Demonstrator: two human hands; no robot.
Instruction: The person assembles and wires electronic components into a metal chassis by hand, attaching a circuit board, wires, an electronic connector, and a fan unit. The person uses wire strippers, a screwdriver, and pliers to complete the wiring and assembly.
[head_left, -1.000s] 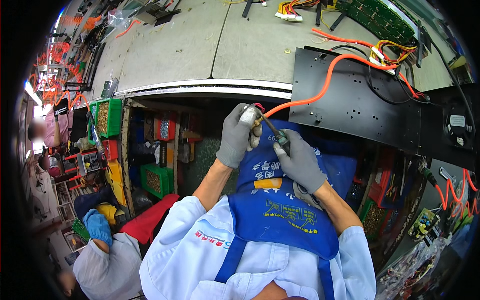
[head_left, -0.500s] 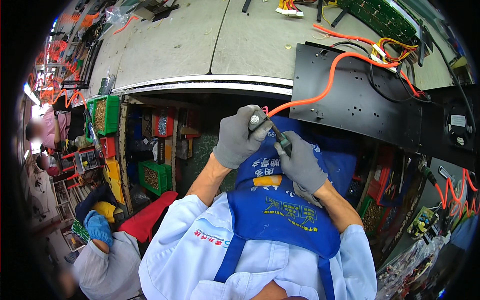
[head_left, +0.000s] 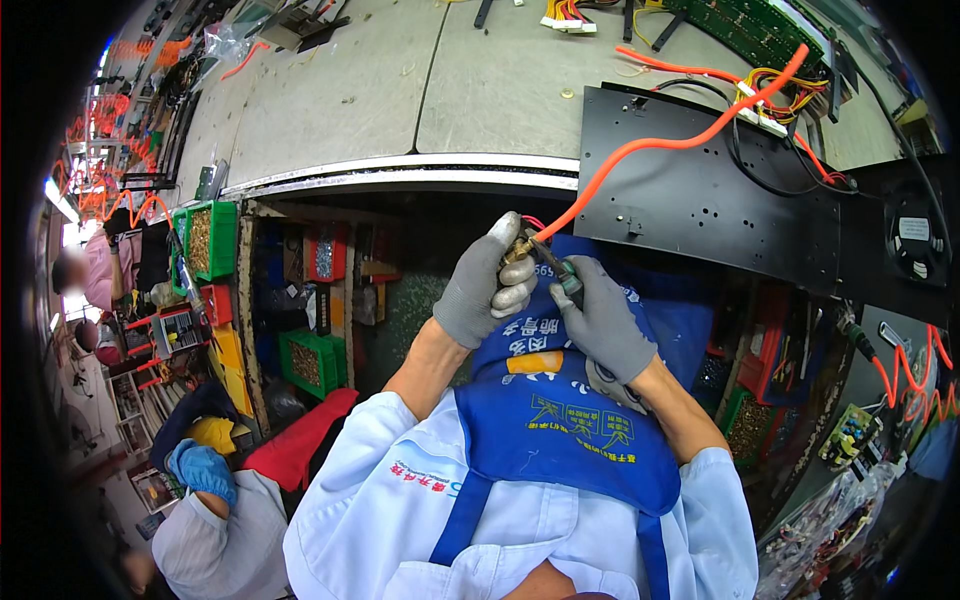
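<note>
My left hand, in a grey glove, pinches a small brass-coloured fitting at the lower end of an orange hose. Red wires show beside that fitting. In my gloved right hand is a hand tool with a dark green handle. Its dark narrow end reaches the fitting next to my left fingers; I cannot make out what kind of tool it is. From there the hose curves up over a black metal panel to a loose end above some yellow and red cables.
A grey workbench spans the far side. A green circuit board, cable bundles and a round fan lie at the right. Green bins of small parts stand under the bench. Another person's blue-gloved hand is at lower left.
The hose's far end has swung up and away from the panel. My left fingers have shifted round the fitting, which now shows its brass side. My right hand stays nearly in place.
</note>
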